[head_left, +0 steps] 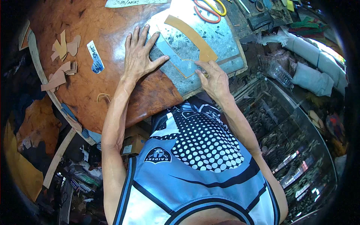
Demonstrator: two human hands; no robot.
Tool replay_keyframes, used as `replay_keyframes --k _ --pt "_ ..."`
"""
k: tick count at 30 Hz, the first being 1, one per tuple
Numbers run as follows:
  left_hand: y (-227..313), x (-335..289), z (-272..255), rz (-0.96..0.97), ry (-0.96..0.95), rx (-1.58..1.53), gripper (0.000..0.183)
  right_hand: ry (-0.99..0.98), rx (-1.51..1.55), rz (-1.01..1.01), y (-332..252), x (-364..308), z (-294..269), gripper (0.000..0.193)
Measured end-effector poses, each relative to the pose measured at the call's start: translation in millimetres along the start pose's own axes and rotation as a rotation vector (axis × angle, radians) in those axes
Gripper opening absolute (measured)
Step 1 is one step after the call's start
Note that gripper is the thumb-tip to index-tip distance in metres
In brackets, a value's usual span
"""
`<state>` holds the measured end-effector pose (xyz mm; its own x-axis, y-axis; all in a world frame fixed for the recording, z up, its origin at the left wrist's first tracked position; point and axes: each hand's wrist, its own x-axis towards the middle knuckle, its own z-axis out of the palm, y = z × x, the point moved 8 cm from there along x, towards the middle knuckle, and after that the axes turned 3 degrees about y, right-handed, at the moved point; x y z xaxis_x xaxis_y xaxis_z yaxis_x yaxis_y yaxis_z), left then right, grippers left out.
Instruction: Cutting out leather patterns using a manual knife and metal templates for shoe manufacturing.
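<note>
My left hand lies flat with fingers spread, over the edge of a large brown leather hide. Its fingertips and thumb reach onto a curved grey-blue template on a scuffed metal-topped board. A thin tan edge of leather shows along the template's lower end. There my right hand is closed in a pinch, resting near the template's right end. A small yellowish bit shows between its fingers, but the held thing is mostly hidden. Just beyond lies a curved tan leather piece.
Red-and-yellow-handled scissors lie at the board's far edge. Leather scraps and a small marked template sit on the hide to the left. A glass-topped case stands at right, beside wrapped bundles.
</note>
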<state>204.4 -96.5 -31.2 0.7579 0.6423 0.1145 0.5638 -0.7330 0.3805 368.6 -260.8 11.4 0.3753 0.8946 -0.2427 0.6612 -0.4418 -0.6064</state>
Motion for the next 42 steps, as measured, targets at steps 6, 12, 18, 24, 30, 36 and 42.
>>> replay_keyframes --k 6,12,18,24,30,36,42 --pt "-2.4 1.5 3.4 -0.012 0.000 0.013 0.086 0.017 -0.008 0.046 2.1 2.7 1.1 0.027" --pt "-4.2 1.9 -1.3 0.003 0.006 0.005 0.084 0.025 -0.010 0.022 -3.9 4.1 0.3 0.026" --pt "1.4 3.3 -4.1 -0.003 0.015 -0.047 0.083 0.027 -0.048 0.028 0.9 -0.3 2.5 0.028" --pt "-1.2 1.3 -4.7 -0.012 0.009 -0.083 0.082 0.029 -0.069 0.001 -2.9 -0.9 3.3 0.029" --pt "0.6 3.2 -3.9 -0.004 0.000 -0.086 0.082 0.037 -0.057 -0.002 -2.7 -2.4 2.2 0.030" --pt "-1.1 3.0 -2.8 0.021 0.027 -0.037 0.079 0.027 -0.075 -0.036 -4.4 0.4 2.9 0.028" --pt "7.5 2.8 -9.7 0.013 0.034 -0.054 0.074 -0.008 -0.103 -0.006 -3.5 -1.0 3.9 0.027"
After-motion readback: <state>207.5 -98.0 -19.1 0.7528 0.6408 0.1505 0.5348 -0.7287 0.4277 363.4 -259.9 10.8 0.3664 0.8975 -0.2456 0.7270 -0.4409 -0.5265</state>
